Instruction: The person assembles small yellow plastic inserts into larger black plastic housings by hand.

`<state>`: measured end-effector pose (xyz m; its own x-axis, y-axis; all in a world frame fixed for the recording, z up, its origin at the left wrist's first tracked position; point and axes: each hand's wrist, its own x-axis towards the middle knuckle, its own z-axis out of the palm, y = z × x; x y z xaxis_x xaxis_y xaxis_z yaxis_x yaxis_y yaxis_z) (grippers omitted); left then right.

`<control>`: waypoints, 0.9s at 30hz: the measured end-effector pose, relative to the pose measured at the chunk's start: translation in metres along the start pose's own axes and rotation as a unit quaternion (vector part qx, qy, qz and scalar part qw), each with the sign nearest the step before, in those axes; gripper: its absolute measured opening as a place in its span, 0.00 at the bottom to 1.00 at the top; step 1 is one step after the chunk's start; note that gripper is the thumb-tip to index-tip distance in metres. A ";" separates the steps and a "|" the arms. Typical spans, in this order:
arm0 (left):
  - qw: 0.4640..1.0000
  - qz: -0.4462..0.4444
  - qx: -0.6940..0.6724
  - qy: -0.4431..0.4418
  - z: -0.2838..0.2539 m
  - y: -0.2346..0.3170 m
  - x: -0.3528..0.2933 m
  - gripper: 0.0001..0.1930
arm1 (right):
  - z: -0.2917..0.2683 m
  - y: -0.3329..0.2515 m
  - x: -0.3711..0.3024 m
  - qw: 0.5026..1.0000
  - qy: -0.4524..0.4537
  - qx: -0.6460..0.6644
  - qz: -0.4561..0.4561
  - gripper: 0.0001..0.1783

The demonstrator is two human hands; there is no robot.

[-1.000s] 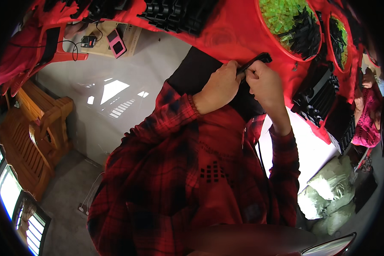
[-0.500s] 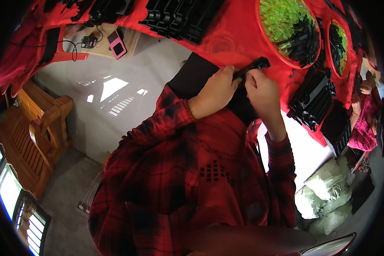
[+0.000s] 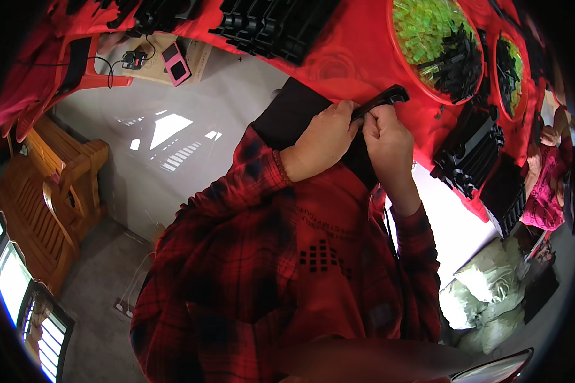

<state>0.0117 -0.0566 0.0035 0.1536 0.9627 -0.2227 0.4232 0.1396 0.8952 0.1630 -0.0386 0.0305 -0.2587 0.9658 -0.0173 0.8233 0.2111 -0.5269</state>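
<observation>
Both hands are held together in front of me at the near edge of the red-covered table (image 3: pixel 338 73). My left hand (image 3: pixel 326 137) is closed around the lower end of a long black plastic part (image 3: pixel 386 97), whose hooked end points up and to the right. Beside it, my right hand (image 3: pixel 388 137) is closed with its fingertips pinched against the same part. Anything small between those fingertips is hidden. Closest to the part stands a round red-rimmed basin (image 3: pixel 396 54) of yellow-green clear pieces (image 3: pixel 421 29) and small black pieces (image 3: pixel 457 67).
Stacked black plastic parts (image 3: pixel 271 25) lie at the far edge, more (image 3: pixel 469 147) on the right. A second basin (image 3: pixel 525 96) stands beyond the first. Another person's hands (image 3: pixel 549 135) show at far right. White sacks (image 3: pixel 489 287), a wooden chair (image 3: pixel 45 204) and a red stool (image 3: pixel 83 76) surround me.
The black part's hooked end has shifted slightly to the right, and more of its length shows. My right hand has turned a little, with its fingers still closed.
</observation>
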 end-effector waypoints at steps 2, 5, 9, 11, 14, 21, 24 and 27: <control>1.000 0.004 -0.002 0.003 0.000 0.002 -0.002 0.13 | -0.002 -0.001 -0.001 0.999 -0.002 0.042 0.022 0.07; 1.000 0.014 0.005 0.010 0.002 0.001 -0.003 0.13 | -0.007 0.001 -0.001 0.989 -0.024 0.125 0.074 0.07; 1.000 0.019 0.001 0.017 0.001 0.005 -0.005 0.14 | -0.014 0.005 0.004 0.976 -0.079 0.171 0.112 0.07; 1.000 0.015 0.002 0.008 -0.001 0.005 -0.004 0.15 | -0.014 0.004 0.005 0.972 -0.086 0.174 0.134 0.07; 1.000 0.007 -0.007 -0.008 -0.003 0.003 -0.004 0.15 | -0.011 0.003 0.004 0.966 -0.095 0.177 0.161 0.07; 0.999 0.012 -0.033 -0.009 -0.003 0.004 -0.010 0.15 | -0.011 -0.001 -0.010 0.957 -0.075 0.217 0.176 0.06; 0.999 0.009 -0.046 -0.020 -0.001 0.004 -0.012 0.15 | -0.019 -0.008 -0.015 0.941 -0.080 0.265 0.195 0.04; 0.998 0.017 -0.057 -0.030 0.001 0.003 -0.013 0.15 | -0.022 -0.003 -0.017 0.928 -0.085 0.300 0.203 0.02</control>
<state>0.0120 -0.0691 0.0091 0.2209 0.9521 -0.2114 0.3129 0.1361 0.9400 0.1758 -0.0526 0.0508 -0.1067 0.8991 -0.4245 0.4547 -0.3355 -0.8250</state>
